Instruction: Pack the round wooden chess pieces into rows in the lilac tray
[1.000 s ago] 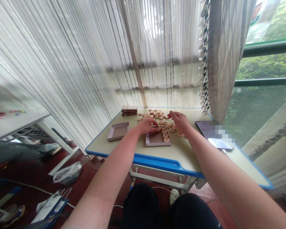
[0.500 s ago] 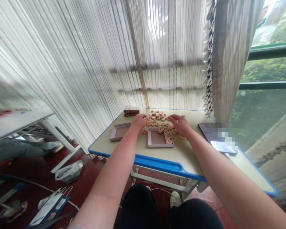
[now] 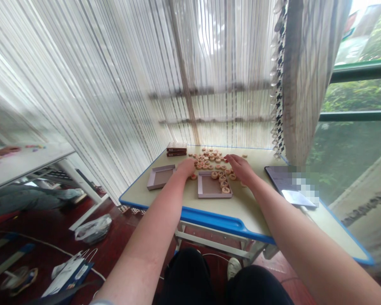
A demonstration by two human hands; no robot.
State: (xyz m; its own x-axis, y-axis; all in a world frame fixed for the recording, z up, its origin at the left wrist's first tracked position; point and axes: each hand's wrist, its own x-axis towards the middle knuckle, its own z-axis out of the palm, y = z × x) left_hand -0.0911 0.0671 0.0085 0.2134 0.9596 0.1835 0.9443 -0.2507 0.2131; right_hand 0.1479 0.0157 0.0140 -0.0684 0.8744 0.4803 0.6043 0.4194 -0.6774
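Observation:
Round wooden Chinese chess pieces (image 3: 212, 157) lie loosely spread across the middle and back of the table. My left hand (image 3: 186, 167) is lowered at their left edge, its fingers bent down onto a chess piece (image 3: 193, 176) with a red mark; its fingertips are partly hidden. At the right edge, my right hand (image 3: 239, 166) has thumb and fingers drawn together on a chess piece (image 3: 226, 160) with red on it. Between my hands a shallow box tray (image 3: 206, 195) holds several pieces with dark characters, set along its back and right sides.
Left of the tray lies a second shallow box part (image 3: 160, 185). Small brown boxes (image 3: 176, 149) are stacked at the back left. A dark tablet (image 3: 274, 178) rests on the right side. Curtains hang behind the table. Another person's hand (image 3: 8, 150) shows at a table far left.
My left hand has come down and nearer, onto the piece left of the tray. My right hand has shifted only slightly. The pieces in the tray look the same.

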